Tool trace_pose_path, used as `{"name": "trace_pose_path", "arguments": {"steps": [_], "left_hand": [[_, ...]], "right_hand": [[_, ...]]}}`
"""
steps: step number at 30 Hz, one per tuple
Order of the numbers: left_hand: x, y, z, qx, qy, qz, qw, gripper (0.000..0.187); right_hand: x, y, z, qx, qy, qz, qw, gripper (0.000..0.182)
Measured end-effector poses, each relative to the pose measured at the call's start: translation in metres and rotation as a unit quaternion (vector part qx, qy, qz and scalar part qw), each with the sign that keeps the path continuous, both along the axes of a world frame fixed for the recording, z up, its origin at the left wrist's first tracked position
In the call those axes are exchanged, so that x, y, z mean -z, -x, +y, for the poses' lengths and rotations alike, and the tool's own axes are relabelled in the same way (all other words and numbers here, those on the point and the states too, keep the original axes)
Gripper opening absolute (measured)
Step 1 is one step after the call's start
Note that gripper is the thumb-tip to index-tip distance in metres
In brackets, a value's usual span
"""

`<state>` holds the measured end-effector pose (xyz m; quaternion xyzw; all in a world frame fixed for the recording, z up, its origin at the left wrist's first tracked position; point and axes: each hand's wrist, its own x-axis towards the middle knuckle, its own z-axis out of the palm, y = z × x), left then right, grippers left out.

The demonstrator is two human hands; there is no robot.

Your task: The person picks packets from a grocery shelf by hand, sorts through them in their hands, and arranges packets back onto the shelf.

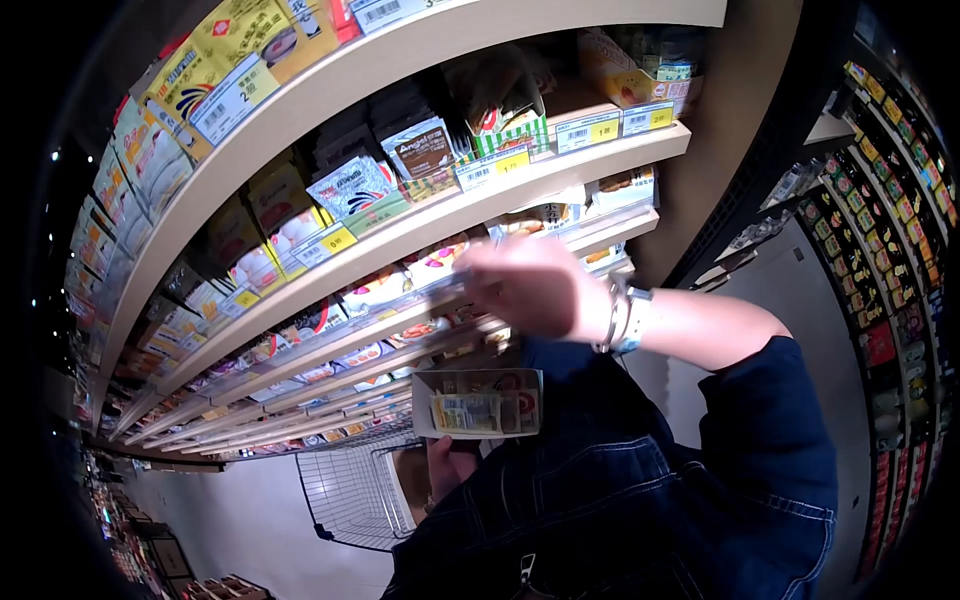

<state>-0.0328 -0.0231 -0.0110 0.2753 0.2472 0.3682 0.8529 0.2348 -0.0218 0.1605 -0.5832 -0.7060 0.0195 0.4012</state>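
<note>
Beige shelves (560, 20) filled with packets curve above a pale grey floor (225, 510). "Angel" reads on one brown-and-white packet (420, 150); price labels (490, 170) line the shelf edges. Low beside the shelves, the left hand (452, 462) is clamped on a white box (478, 403). The blurred right hand (535, 287) partly blocks the shelves; whether it grips anything, I cannot tell. Nearby stands a wire cart (350, 490).

Bright shelves (600, 13) bow toward black corners while the right hand (525, 287) blurs.
</note>
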Motion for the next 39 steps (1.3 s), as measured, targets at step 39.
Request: {"name": "trace_pose_path", "arguments": {"steps": [39], "left_hand": [[-0.003, -0.041, 0.039, 0.045, 0.041, 0.078, 0.995, 0.058]], "right_hand": [[-0.071, -0.220, 0.063, 0.236, 0.191, -0.083, 0.949, 0.033]]}}
